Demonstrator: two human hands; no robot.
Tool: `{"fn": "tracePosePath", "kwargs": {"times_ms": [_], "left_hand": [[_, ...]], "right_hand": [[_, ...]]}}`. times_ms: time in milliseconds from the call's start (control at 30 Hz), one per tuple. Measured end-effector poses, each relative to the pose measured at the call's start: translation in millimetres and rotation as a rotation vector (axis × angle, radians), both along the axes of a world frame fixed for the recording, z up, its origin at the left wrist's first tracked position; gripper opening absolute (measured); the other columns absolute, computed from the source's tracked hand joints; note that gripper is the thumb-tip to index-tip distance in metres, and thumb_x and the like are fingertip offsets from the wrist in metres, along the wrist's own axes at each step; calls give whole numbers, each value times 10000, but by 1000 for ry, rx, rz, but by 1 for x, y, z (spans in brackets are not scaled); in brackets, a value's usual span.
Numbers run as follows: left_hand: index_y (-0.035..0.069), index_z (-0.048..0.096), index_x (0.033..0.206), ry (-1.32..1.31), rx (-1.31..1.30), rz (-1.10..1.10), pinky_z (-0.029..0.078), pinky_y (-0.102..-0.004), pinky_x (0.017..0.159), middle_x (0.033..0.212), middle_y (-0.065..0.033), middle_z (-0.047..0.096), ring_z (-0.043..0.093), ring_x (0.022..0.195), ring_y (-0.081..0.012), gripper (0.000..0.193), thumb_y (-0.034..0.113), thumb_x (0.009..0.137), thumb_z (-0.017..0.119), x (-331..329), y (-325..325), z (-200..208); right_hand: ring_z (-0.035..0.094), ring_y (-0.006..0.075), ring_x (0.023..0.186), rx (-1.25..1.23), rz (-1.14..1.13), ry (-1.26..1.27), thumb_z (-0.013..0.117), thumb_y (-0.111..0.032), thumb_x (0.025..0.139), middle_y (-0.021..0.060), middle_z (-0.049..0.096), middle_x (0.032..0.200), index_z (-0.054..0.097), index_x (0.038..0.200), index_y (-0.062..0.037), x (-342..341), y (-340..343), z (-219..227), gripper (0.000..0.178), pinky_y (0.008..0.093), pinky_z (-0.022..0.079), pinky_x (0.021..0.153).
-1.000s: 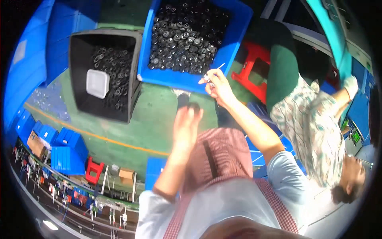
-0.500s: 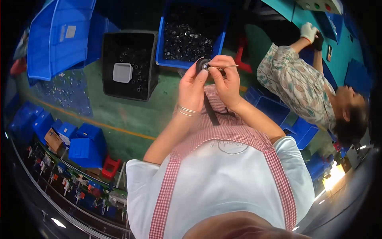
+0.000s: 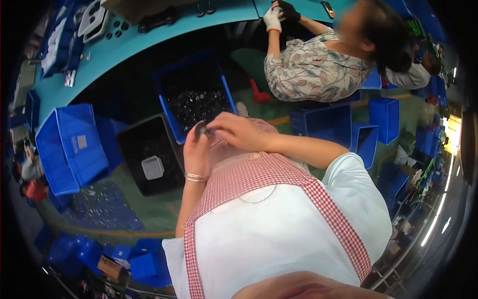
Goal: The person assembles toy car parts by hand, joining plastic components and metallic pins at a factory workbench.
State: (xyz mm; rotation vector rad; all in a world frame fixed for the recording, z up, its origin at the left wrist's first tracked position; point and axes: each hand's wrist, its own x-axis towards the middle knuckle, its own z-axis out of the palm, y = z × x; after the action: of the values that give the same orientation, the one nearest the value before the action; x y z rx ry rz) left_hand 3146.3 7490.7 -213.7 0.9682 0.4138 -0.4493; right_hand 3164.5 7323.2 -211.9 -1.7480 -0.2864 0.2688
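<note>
In front of my apron, my left hand (image 3: pixel 198 152) pinches a small black round part (image 3: pixel 201 129) between thumb and fingers, held upright. My right hand (image 3: pixel 240 130) comes in from the right with its fingers curled and their tips against that part. Whatever else sits in the right fingers is hidden and blurred. Just beyond my hands stands a blue bin (image 3: pixel 230 92) holding many small dark, shiny round pieces. To its left is a black bin (image 3: pixel 172 182) with a small pale square tub (image 3: pixel 153 168) inside.
Large blue crates (image 3: pixel 72 149) stand at the left. A teal workbench (image 3: pixel 144 42) curves along the back. A co-worker in a patterned top (image 3: pixel 318 70) sits at the right by the bench, with more blue bins (image 3: pixel 321 124) behind. A red stool leg (image 3: pixel 259 92) shows between us.
The view has swung, showing more workbench. My hands sit lower and further left in the picture. The thin metal rod seen at my right fingers is no longer visible. The left hand still holds the part.
</note>
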Motion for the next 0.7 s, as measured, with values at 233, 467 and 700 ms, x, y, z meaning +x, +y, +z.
{"fn": "tracePosePath", "kwargs": {"times_ms": [233, 467, 700], "left_hand": [[-30, 508, 1111, -57, 253, -256, 453, -271, 850, 1062, -90, 573, 554, 967, -155, 331, 47, 806, 609, -14, -12, 7], [1, 449, 1173, -212, 115, -60, 457, -218, 772, 1038, -64, 546, 538, 860, -113, 311, 56, 880, 538, -26, -50, 18], [-7, 488, 1056, -207, 178, 87, 444, -196, 693, 977, -50, 558, 516, 794, -78, 224, 63, 861, 574, -32, -68, 37]], "right_hand": [[515, 212, 881, -31, 147, 219, 583, -259, 837, 117, 478, 962, 549, 1065, -42, -8, -25, 9, 316, 283, 421, 784], [536, 110, 853, 245, -65, 260, 575, -114, 842, 56, 511, 957, 500, 1065, -22, -24, -33, 32, 252, 232, 444, 735], [516, 102, 801, 313, -92, 210, 547, -132, 874, 51, 538, 906, 478, 1000, -21, -25, -29, 32, 181, 223, 428, 705]]}}
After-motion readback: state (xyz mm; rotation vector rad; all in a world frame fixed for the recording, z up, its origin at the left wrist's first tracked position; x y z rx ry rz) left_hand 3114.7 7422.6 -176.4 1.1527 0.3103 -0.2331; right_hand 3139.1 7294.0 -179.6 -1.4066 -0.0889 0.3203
